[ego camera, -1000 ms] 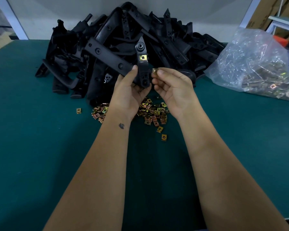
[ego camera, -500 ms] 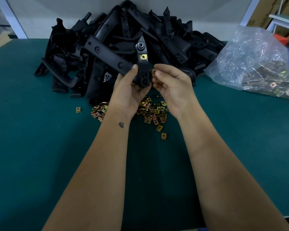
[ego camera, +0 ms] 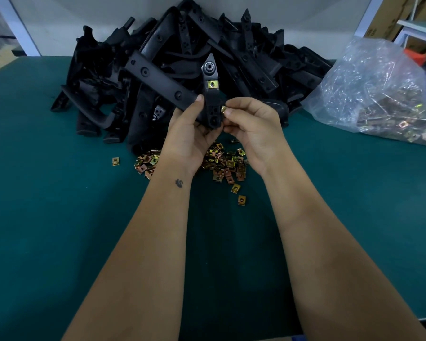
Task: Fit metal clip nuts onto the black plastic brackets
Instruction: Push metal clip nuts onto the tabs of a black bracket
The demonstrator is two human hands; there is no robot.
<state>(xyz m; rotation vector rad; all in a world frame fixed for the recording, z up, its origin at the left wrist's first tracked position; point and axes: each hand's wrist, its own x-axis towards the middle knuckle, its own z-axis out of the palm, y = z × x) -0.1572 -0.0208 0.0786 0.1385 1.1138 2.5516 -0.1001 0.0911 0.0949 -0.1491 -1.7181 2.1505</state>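
**Clip nut brought up to the bracket's lower slot**

Clip nuts (ego camera: 221, 163) lie loose in a scatter on the near green table (ego camera: 47, 217), under both wrists. Above them the left hand (ego camera: 190, 141) grips the raised black bracket (ego camera: 210, 104) with fingers curled round its lower end and the thumb on its face. The right hand (ego camera: 251, 129) pinches a single nut (ego camera: 223, 109) at its fingertips; a second ago that nut sat a little apart, and now it touches the bracket's right edge (seating looks about to begin). One fitted nut (ego camera: 212, 84) already sits higher up, so this would be the second. Farther back lie the bracket pile (ego camera: 256, 57) and, far right, a clear bag (ego camera: 379, 89) of more nuts.
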